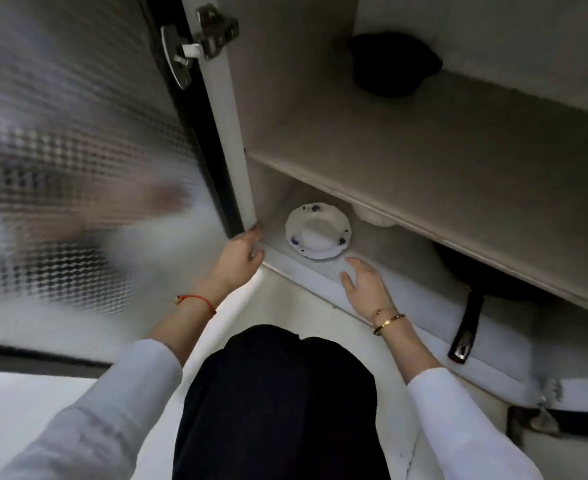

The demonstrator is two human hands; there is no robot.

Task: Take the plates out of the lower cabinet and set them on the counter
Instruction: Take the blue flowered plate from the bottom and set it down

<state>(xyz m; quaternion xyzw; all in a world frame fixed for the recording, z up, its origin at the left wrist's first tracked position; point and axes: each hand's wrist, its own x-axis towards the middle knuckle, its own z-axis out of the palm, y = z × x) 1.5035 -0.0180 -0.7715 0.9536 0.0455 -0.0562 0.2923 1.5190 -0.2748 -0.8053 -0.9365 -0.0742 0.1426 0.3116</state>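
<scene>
A small stack of white plates with blue flower marks (317,231) lies on the bottom shelf (382,251) of the open lower cabinet. My left hand (240,258) rests at the cabinet's front left corner, fingertips touching the foot of the white side panel, holding nothing. My right hand (363,284) hovers over the front lip of the bottom shelf, just right of and nearer than the plates, fingers spread and empty. Neither hand touches the plates. The counter is out of view.
A frosted glass door (77,150) stands swung open at the left, on a metal hinge (202,39). A black pan with a handle (469,320) lies on the bottom shelf at the right. A dark pot (394,64) sits on the upper shelf. My dark-trousered knees (278,393) are below.
</scene>
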